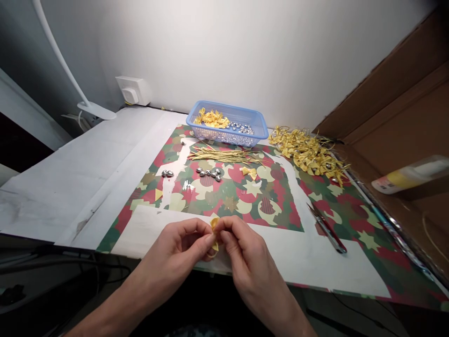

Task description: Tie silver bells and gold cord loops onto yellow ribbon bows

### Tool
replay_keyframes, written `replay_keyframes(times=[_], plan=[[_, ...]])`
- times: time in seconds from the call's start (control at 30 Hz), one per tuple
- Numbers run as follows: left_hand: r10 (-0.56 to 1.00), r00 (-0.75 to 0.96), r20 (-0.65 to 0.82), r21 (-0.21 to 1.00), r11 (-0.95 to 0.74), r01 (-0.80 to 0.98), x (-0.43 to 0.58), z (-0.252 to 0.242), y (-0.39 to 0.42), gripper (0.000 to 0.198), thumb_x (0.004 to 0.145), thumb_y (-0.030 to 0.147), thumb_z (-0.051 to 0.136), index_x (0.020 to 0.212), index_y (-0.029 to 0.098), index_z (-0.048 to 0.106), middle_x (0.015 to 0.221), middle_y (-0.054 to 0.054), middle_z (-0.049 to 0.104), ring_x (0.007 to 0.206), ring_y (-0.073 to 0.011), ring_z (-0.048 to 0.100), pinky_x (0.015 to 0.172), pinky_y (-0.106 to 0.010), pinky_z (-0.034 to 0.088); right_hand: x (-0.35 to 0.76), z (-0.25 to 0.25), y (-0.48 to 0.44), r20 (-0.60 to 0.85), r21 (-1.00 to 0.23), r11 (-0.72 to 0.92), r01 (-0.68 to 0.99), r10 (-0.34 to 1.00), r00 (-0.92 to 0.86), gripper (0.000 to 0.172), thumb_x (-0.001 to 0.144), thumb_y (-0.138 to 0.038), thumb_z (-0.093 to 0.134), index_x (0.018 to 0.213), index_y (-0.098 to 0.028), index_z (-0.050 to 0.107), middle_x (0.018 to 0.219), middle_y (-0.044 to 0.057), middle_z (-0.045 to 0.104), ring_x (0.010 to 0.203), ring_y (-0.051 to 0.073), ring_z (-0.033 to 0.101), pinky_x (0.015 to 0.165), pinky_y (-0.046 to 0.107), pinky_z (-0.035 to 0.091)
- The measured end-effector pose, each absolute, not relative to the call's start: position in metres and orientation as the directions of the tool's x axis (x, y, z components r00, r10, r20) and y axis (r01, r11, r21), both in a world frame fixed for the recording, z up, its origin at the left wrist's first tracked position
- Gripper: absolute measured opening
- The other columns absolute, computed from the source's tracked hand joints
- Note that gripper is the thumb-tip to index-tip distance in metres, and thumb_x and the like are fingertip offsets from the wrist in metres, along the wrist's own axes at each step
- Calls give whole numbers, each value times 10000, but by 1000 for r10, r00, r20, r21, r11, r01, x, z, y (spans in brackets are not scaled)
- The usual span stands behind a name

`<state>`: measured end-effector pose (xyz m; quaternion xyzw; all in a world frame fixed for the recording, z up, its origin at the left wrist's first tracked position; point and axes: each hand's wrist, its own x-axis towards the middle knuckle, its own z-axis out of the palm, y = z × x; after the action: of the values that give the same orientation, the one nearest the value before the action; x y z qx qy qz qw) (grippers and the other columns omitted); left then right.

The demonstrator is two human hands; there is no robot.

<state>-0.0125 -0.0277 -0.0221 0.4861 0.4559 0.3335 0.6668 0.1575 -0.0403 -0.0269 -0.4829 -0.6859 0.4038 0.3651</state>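
Observation:
Near the table's front edge, my left hand (180,243) and my right hand (247,250) meet with fingertips pinched on a small yellow ribbon bow (214,223). A thin yellow cord (212,256) curves below it between the fingers. The fingertips hide much of the bow. Ahead of them lie silver beads (209,174) in a short cluster, a smaller group of silver beads (167,173) to the left, and one loose yellow bow (249,173). Behind these, a bundle of thin yellow cords (222,155) is laid out crosswise.
A blue basket (228,135) with yellow bows and silver beads stands against the wall. Right of it is a heap of corded yellow bows (308,150). Scissors (327,229) lie on the right, near a bottle (409,175) by the cardboard side. A lamp (94,110) stands back left.

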Motion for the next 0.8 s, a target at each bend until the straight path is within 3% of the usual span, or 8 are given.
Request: replay_keyframes(times=[0.13, 0.4, 0.57, 0.8], plan=[[889, 365, -276, 955, 296, 0, -14, -24, -27, 232, 936, 368, 694, 831, 161, 707, 775, -12, 639, 750, -170, 565, 698, -275, 443, 159, -25, -43, 136, -881, 242, 406, 952, -274, 158, 1024, -159, 452, 942, -218, 573, 847, 0, 607, 744, 143, 567, 669, 256, 437], [887, 390, -247, 961, 275, -19, -13, -23, -27, 200, 941, 339, 680, 847, 171, 735, 788, -13, 641, 777, -183, 553, 722, -289, 435, 156, -30, -40, 336, -776, 415, 475, 909, -245, 187, 1012, -100, 454, 931, -213, 578, 790, -5, 588, 667, 140, 527, 607, 264, 399], [865, 410, -289, 949, 315, 5, -18, -18, -25, 211, 950, 376, 695, 918, 182, 770, 875, -31, 709, 847, -197, 582, 757, -287, 440, 157, -26, -38, 391, -819, 438, 370, 899, -199, 206, 1005, -83, 470, 903, -211, 596, 864, 13, 578, 746, 132, 561, 666, 239, 457], [846, 441, -299, 948, 315, 39, -21, -18, -26, 216, 968, 362, 680, 846, 186, 710, 883, -13, 684, 859, -185, 568, 780, -283, 421, 159, -25, -37, 365, -873, 393, 287, 919, -149, 174, 996, -104, 514, 890, -207, 604, 1006, 43, 570, 856, 140, 591, 731, 240, 497]])
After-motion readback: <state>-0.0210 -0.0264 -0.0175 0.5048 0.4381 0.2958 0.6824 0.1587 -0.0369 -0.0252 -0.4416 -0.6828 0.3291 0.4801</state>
